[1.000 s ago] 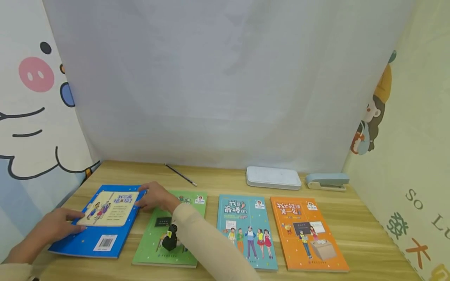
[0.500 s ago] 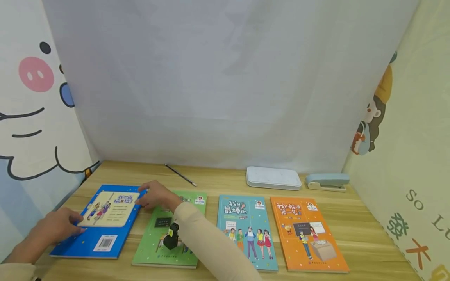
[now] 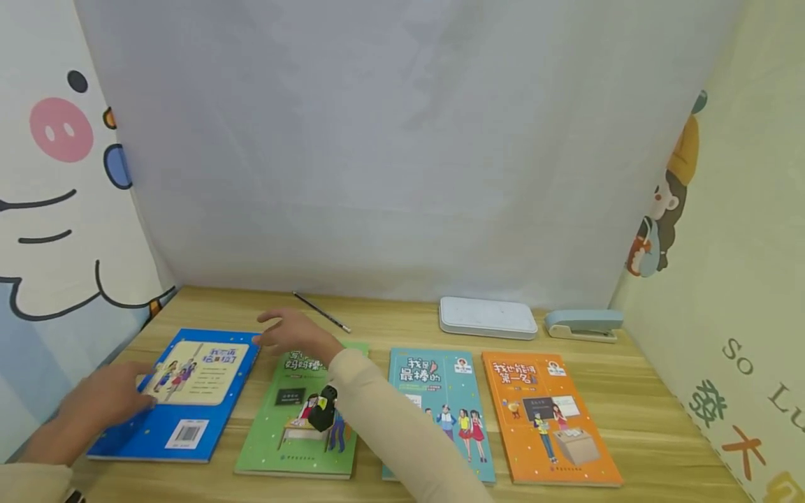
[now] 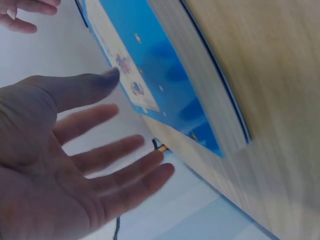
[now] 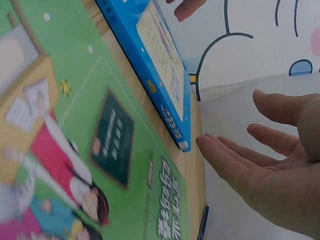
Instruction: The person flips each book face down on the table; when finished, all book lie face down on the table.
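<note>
A blue book (image 3: 144, 429) lies back cover up at the left of the table, its barcode toward the near edge. My left hand (image 3: 108, 397) is over its left side; in the left wrist view the fingers (image 4: 125, 175) are spread and hold nothing. Above the top right corner of the blue book hovers my right hand (image 3: 295, 334), fingers extended and apart from it. The right wrist view shows that hand (image 5: 270, 165) with nothing in its grasp. Under the right forearm lies a green book (image 3: 264, 447), partly covered by hand and sleeve.
Right of the green book lie a teal book (image 3: 434, 384), partly behind the right sleeve, and an orange book (image 3: 547, 419). Along the back are a pencil (image 3: 321, 311), a pale blue case (image 3: 487, 318) and a stapler (image 3: 585, 325). A grey curtain (image 3: 402, 154) hangs behind the table.
My right hand has come off the blue book's upper right edge, moving up and slightly right with its fingers straighter. The left hand has loosened from the left side. The book stays put.
</note>
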Demonstrator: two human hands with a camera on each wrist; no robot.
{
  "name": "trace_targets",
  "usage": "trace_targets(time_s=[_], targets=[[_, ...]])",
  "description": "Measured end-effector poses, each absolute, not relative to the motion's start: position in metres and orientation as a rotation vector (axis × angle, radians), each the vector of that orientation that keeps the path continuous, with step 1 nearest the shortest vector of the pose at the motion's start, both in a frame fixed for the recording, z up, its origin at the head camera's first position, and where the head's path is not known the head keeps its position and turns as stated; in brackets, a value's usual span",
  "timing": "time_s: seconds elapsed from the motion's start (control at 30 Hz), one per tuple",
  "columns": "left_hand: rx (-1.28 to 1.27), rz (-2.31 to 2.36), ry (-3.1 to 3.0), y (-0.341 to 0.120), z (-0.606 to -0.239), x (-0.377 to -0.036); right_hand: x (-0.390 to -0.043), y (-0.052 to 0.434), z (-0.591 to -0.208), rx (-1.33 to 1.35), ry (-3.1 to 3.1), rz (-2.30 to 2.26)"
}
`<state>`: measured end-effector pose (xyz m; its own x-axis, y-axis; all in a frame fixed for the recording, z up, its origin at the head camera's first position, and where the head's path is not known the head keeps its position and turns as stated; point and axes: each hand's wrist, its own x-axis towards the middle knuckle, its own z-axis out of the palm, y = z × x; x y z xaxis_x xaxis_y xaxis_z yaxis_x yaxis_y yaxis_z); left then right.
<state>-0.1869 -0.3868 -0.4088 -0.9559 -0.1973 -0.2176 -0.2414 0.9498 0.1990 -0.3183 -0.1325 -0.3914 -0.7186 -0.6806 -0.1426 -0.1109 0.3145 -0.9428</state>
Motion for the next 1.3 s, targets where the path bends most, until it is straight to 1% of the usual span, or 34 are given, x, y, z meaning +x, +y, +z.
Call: trace_targets(time_s=[0.27,0.37,0.67,0.9,1.3], targets=[[0.151,0.332,3.209,-0.354,-0.411,-0.195,-0.337,-0.102,-0.387,-0.687,2.037,-1.502],[0.302,0.414,3.223,-0.338,-0.413,-0.196,-0.344,-0.09,-0.389,-0.69,2.061,-1.503],[0.557,0.657,3.039,-0.29,-0.419,-0.197,-0.358,-0.05,-0.398,-0.675,2.162,-1.452],[0.599,0.742,2.906,-0.263,-0.424,-0.196,-0.363,-0.026,-0.402,-0.659,2.249,-1.405],[0.607,0.767,2.757,-0.245,-0.43,-0.187,-0.36,-0.007,-0.405,-0.635,2.357,-1.338]])
